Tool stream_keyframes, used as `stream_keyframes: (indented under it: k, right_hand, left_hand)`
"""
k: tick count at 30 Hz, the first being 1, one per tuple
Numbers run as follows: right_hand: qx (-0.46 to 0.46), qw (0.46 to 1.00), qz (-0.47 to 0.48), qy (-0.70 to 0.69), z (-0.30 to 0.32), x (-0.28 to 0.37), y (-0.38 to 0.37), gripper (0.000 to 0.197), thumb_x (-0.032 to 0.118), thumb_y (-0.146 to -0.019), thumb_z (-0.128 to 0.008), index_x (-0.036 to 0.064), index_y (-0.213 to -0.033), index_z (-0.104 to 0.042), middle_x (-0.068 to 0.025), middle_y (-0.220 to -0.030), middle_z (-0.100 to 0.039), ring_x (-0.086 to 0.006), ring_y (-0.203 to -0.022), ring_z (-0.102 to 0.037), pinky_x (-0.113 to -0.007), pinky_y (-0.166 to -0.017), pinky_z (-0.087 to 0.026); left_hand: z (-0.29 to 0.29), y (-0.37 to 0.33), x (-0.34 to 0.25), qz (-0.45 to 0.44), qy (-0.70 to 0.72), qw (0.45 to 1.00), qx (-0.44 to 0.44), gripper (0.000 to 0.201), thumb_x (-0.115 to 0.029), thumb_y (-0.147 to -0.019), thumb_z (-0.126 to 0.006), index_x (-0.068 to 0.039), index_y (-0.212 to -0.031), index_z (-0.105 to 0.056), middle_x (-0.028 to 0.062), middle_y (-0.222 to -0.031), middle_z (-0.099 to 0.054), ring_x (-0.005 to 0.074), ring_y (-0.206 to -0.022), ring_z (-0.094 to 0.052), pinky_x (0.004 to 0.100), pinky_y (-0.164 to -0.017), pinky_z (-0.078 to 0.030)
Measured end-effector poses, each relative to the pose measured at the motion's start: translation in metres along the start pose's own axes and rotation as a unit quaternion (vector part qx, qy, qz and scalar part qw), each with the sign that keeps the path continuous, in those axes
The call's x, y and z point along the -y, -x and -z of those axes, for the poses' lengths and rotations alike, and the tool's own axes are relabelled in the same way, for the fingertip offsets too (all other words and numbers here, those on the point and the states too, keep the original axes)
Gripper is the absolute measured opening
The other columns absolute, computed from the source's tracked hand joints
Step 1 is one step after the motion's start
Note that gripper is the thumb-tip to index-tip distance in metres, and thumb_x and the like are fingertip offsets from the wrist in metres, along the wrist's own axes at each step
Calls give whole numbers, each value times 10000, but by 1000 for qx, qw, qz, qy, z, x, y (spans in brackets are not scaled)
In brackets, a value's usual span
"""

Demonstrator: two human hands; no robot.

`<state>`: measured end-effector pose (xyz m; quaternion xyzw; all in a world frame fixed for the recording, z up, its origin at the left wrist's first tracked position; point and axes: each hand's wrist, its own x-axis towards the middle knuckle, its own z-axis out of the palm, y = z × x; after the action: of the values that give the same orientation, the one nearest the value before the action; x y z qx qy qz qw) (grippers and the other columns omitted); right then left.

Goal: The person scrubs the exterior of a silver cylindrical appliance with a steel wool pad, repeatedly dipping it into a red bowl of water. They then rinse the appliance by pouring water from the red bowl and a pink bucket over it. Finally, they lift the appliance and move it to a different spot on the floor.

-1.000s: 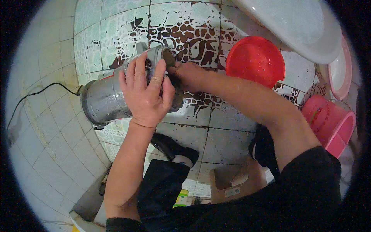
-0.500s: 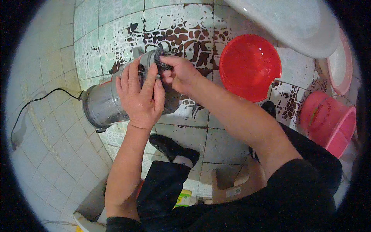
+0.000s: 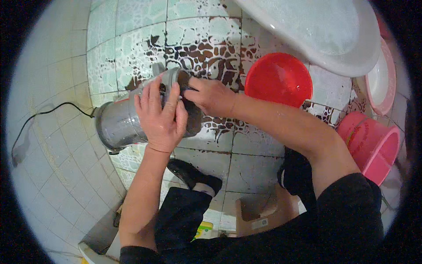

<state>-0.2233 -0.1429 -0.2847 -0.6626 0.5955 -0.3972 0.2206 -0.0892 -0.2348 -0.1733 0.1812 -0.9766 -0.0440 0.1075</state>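
Two bare hands are working on a silver metal appliance that is lying tilted on its side on a tiled floor, its open mouth facing up and to the right. The left hand is wrapping over the top of the metal body near the rim, fingers spread and curled in a firm grip on it. The right hand is reaching in from the right, its fingertips closing on the dark rim of the opening; what, if anything, is pinched between them is too hidden to tell. A black power cord is trailing away from the appliance's base to the left across pale tiles. Dark brown liquid is spreading in patches over the green-white tiles beyond the appliance's mouth. A round red basin is sitting just right of the hands. A large white tub is lying past it at the top right, with a pink-rimmed bowl beside it. A pink bucket is tipping on its side at the far right. The person's black shoe is resting on the floor below the appliance, and a low tan stool is standing near the lower edge.
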Motion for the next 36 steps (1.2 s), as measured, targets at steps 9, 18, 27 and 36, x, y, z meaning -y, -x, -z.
stream_keyframes:
  k: [9,18,27,36]
  right_hand:
    - [82,936,-327,-102,-53,3,17,354,161,-704,-686,13,-1018,-618,-203,-901,-644,-377,-838,-644,-466,-724,-531]
    - [83,912,-328,-231,131,54,47,308,196,-799,-714,46,-1041,-596,-57,-764,-600,-125,-633,-565,-264,-548,-448]
    - [-139,817,-514,-219,324,95,163,268,147,-840,-688,35,-1058,-580,-26,-679,-581,-69,-468,-487,-222,-409,-374]
    - [-19,894,-389,-223,241,84,173,410,213,-804,-719,30,-1128,-547,-82,-818,-622,-128,-613,-586,-284,-553,-476]
  left_hand:
    - [-1,4,-5,9,-8,1000,-17,384,-140,-802,-601,-101,-1183,-630,176,-1240,-533,367,-1113,-506,482,-918,-390]
    - [-1,22,-2,33,-19,998,-49,380,-209,-807,-627,-161,-1184,-610,134,-1351,-480,351,-1225,-447,603,-993,-296]
    - [-42,26,-152,142,257,956,3,460,-207,-848,-653,17,-1230,-528,215,-1162,-585,354,-1047,-572,424,-917,-449]
    - [-18,-31,-231,499,649,572,57,457,-372,-918,-600,-25,-1208,-538,81,-998,-607,188,-861,-616,326,-714,-533]
